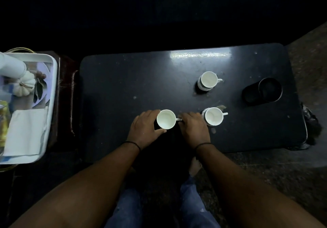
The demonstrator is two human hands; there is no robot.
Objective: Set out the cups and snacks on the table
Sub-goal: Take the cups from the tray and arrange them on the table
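Placing third cup (166, 119) at 6 o'clock on worktop (123, 79): left hand (144, 128) curled round its body, right hand (193, 127) at the handle, grip there hidden so cannot tell if pinching. Other two cups already down, one just past right hand at 4 o'clock (213, 116), one at 2 o'clock (208, 80). Best to set base flat, match handles to 3 o'clock, release left first; snacks probably still in tray (53, 79) at 9 o'clock.
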